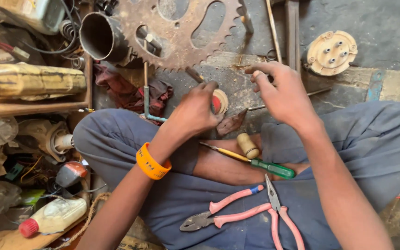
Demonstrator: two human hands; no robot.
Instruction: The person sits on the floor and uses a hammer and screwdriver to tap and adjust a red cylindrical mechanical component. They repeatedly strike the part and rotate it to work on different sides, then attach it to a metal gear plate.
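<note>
My left hand [195, 109], with an orange band on its wrist, is closed around a thin dark tool handle that sticks up past the fingers. Just beyond it lies a small round part with a red centre [220, 101] on the floor. My right hand [283, 92] hovers to the right with fingers spread and holds nothing. On my lap lie a green-handled screwdriver [255, 162], a small wooden handle [247, 145], pink-handled pliers [223, 213] and pink-handled cutters [278, 213].
A large rusty sprocket [181, 28] and a dark metal pipe [99, 36] lie ahead. A round tan flange with studs [330, 52] sits at the right. Cluttered shelves of parts, a red rag [126, 90] and a white bottle with a red cap [52, 217] fill the left.
</note>
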